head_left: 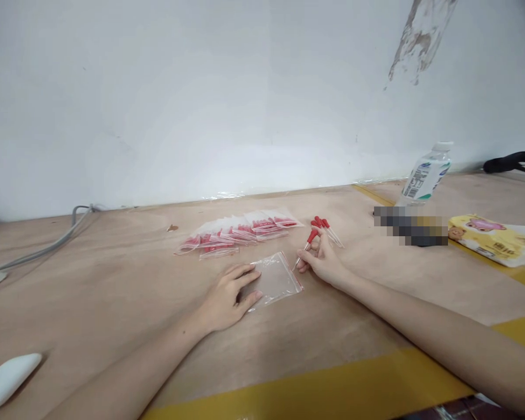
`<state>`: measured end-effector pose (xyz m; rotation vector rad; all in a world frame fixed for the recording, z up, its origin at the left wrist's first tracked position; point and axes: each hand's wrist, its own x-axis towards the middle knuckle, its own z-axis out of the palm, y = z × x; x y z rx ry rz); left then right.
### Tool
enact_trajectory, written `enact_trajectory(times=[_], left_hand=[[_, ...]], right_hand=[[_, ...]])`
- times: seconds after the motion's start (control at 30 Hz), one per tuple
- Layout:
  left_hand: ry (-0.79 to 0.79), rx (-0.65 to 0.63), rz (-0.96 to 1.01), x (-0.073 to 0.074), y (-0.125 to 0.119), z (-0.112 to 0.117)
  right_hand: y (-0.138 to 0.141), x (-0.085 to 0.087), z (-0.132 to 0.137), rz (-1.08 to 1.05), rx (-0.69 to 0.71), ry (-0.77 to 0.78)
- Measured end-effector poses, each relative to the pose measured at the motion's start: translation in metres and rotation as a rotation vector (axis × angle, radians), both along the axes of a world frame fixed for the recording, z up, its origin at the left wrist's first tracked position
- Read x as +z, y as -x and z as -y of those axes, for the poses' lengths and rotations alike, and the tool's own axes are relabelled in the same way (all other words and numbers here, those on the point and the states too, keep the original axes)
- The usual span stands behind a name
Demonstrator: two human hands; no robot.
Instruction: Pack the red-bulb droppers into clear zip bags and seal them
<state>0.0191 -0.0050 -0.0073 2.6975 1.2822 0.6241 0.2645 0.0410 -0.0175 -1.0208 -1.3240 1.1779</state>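
Note:
A clear zip bag (275, 279) lies flat on the table, its red-edged zip end toward the right. My left hand (231, 297) rests on the bag's left part with the fingers apart, gripping nothing. Pinched in my right hand (322, 261) is a dropper (308, 245) with a red bulb and a thin clear stem. The stem points down toward the zip edge; whether it touches the bag I cannot tell. Just behind that hand lie several more red-bulbed droppers (326, 224). Beyond the bag, filled zip bags (240, 230) with red-bulbed droppers overlap in a row.
A clear bottle (427, 175) stands at the right, near a blurred-out dark item (411, 226) and a yellow tissue pack (494, 236). Grey cables (61, 242) run along the left. A white rounded object (11, 379) sits front left. Yellow tape (289, 388) crosses the front of the table.

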Motion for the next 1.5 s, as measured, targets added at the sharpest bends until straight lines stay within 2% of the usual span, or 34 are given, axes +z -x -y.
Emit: enact_trajectory(times=[0.17,0.3,0.57,0.67,0.77,0.87,0.93,1.07,1.17,1.23,1.33,1.5], left_hand=[[0.007,-0.002,0.01,0.0,0.0,0.0],[0.012,0.002,0.005,0.0,-0.001,0.001],[0.025,0.027,-0.005,0.003,-0.002,0.002],[0.023,0.024,0.0,0.003,-0.003,0.002],[0.008,-0.002,0.015,0.003,-0.003,0.002],[-0.036,-0.031,0.045,0.004,-0.004,0.002],[-0.062,-0.036,0.073,0.004,-0.005,0.002],[-0.006,-0.027,0.115,0.005,-0.007,0.004],[0.064,-0.013,0.119,0.009,-0.005,0.004],[0.127,-0.038,0.119,0.013,0.0,0.002],[0.244,-0.141,0.105,0.018,0.01,-0.003],[0.297,-0.252,0.072,0.02,0.02,-0.008]], right_hand=[[0.002,0.002,0.004,-0.148,0.052,0.111],[0.002,0.002,0.005,-0.249,0.199,0.205],[-0.014,0.006,0.0,0.116,0.489,0.178],[-0.017,0.009,-0.005,0.262,0.555,0.112],[-0.015,0.013,-0.006,0.421,0.582,-0.019],[-0.008,0.017,-0.002,0.448,0.625,-0.082],[-0.003,0.017,0.001,0.39,0.602,-0.025],[0.005,0.013,0.005,0.246,0.439,0.138],[0.006,0.013,0.005,0.255,0.436,0.154],[0.003,0.013,0.005,0.302,0.453,0.124],[-0.002,0.015,0.004,0.427,0.493,0.044],[-0.009,0.016,0.003,0.635,0.581,-0.306]])
